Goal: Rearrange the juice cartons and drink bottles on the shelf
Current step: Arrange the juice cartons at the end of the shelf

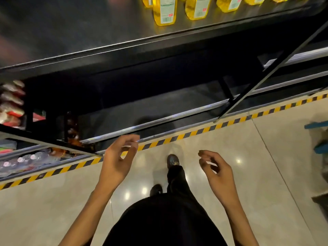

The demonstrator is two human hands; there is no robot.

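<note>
Both grips are wide and empty: left hand (118, 160), right hand (217, 172). The person should probably step closer before reaching the yellow plastic bottles (164, 11) on the black metal shelf (106, 55).

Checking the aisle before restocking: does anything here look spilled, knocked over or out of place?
Nothing stands out. The yellow bottles stand in a row on the top shelf, the floor shows no spill, and both the left hand and right hand are empty.
</note>
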